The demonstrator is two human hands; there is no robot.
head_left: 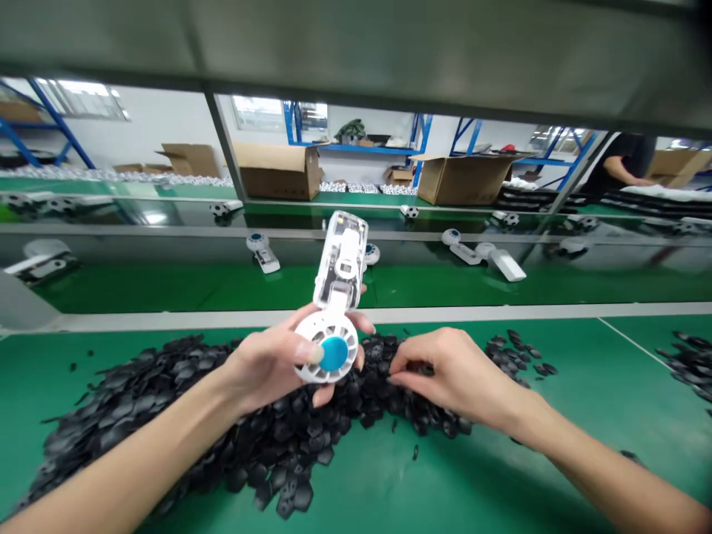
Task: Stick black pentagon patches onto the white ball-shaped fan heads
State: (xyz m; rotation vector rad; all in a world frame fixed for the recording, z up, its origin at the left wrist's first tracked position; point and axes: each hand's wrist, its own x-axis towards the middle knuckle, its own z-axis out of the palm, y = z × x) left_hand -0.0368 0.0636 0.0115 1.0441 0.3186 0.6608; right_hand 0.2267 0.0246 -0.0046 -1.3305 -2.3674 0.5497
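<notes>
My left hand (278,363) is closed round the round end of a white device (340,267), its thumb at the edge of the blue disc (334,354). The device's longer, clear-covered part points up and away. To the right, my right hand (445,371) has its thumb and fingers bent together at the heap of small black pieces (311,430). Whatever lies between those fingertips is too small or hidden to make out. The heap spreads over the green table (400,489), beneath and around both hands.
Beyond a pale rail (167,320), a green conveyor (183,289) carries more white devices (506,263). Cardboard boxes (278,174) stand farther back. A metal shelf (356,52) hangs overhead. A person (623,163) is at the far right. More black pieces (690,363) lie right.
</notes>
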